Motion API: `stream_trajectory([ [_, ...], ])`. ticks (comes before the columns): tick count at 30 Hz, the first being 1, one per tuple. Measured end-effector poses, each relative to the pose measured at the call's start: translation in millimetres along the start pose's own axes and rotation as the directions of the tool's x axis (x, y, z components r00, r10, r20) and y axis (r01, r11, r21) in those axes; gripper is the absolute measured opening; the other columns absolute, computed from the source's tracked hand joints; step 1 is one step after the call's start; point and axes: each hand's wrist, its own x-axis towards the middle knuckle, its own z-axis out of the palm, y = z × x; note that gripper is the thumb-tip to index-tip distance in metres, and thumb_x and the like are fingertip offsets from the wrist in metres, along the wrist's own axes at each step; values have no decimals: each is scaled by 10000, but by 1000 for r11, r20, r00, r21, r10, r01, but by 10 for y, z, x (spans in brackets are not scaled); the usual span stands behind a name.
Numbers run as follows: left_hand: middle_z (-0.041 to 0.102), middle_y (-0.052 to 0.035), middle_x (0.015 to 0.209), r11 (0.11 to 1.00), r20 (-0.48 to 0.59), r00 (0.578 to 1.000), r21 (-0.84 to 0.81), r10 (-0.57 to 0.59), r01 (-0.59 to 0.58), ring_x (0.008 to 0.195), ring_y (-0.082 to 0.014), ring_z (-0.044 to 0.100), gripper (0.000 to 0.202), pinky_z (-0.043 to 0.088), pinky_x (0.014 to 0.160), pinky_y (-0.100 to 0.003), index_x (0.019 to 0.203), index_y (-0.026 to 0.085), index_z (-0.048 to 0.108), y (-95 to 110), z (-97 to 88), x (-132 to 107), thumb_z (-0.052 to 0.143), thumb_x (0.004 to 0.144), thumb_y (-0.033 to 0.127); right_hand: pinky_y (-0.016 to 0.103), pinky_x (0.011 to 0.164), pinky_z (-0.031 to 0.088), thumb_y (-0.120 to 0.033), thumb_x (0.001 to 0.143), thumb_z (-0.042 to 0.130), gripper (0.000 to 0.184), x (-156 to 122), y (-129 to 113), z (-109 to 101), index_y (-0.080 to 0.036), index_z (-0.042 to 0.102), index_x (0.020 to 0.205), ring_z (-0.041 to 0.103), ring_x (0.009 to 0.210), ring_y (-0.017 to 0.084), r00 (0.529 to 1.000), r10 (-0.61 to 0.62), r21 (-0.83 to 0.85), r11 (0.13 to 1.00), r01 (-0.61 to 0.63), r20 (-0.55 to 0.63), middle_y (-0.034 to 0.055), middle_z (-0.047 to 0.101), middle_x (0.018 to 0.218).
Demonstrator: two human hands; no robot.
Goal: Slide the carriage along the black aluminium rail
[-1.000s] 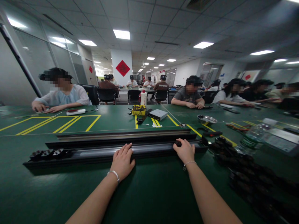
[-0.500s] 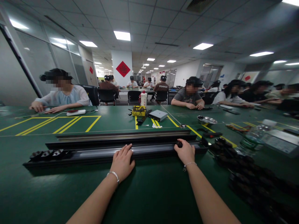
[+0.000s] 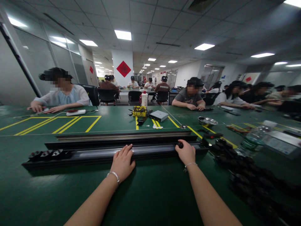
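Observation:
A long black rail [image 3: 94, 153] with a shiny grey channel lies across the table in front of me. Several small black modules with pale tops [image 3: 46, 153] sit at its left end. My left hand [image 3: 122, 161] rests on the rail's near side, its fingers stretched over the channel and holding nothing. Towards the right end, my right hand [image 3: 187, 153] has a small round black piece [image 3: 180, 145] between thumb and fingers, at the channel. The underside of that piece is hidden. Just behind lies a second long dark rail [image 3: 131, 136].
Dark parts are heaped [image 3: 244, 166] on the right, near a plastic bottle [image 3: 252, 141] and a white box [image 3: 284, 142]. Farther back stand a metal bowl [image 3: 208, 121], a grey box [image 3: 158, 115] and a yellow box with cables [image 3: 139, 111]. Other people sit around the green table [image 3: 150, 197].
The view has shifted very slightly. Both hands keep their places on the rail, and the right one still grips the black piece.

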Motion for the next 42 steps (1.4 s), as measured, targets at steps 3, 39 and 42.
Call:
stream_trajectory([
  [3,383,-13,1345,1000,7,1000,-8,-2,2,1241,-209,306,284,252,983,-402,981,240,550,0,-3,-2,469,712,278,340,856,314,-310,691,439,351,6,-2,-38,-205,563,1002,523,960,202,1000,-4,-4,1000,4,-1,41,607,1019],
  [39,381,-17,1347,1000,7,1000,-15,-5,5,1238,-214,312,270,266,972,-409,965,242,553,0,-2,5,463,713,275,430,966,135,-299,677,432,377,-8,40,-6,-213,532,1030,472,1024,219,996,44,53,998,-41,-71,46,584,1041],
  [42,379,-16,1348,1000,-2,1000,-8,1,-1,1238,-214,313,273,266,972,-410,969,241,550,-6,4,6,461,713,275,418,957,155,-303,676,434,367,-2,53,2,-216,544,1015,474,1023,212,997,37,47,998,-34,-71,39,587,1030],
])
